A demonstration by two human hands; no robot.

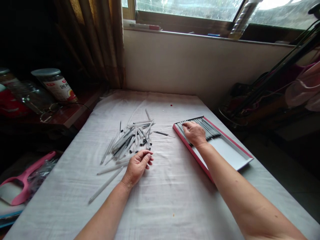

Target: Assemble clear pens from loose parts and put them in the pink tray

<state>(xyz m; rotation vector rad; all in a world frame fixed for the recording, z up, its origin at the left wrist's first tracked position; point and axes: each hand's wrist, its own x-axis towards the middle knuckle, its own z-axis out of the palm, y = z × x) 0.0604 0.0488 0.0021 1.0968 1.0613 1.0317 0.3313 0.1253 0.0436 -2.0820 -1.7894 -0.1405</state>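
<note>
Right hand [195, 133] is resting over the left part of a row of slim grey pen-like sticks with dark ends [209, 128], fingers bending downward; cannot tell if they are gripping one. The row is lying side by side in the far half of a shallow rectangular box with red outer sides and a white inside [228, 152], its near half showing bare floor. Left hand [139, 164] is hanging at the near right edge of a loose pile of clear plastic pen barrels with black parts [126, 140], fingers curling toward the thumb; cannot tell if they are holding anything. One long translucent barrel [106, 185] is lying apart, nearer the camera. A thin black-and-clear refill [160, 133] is lying between pile and box. Everything is sitting on a table covered with white cloth [160, 206].
</note>
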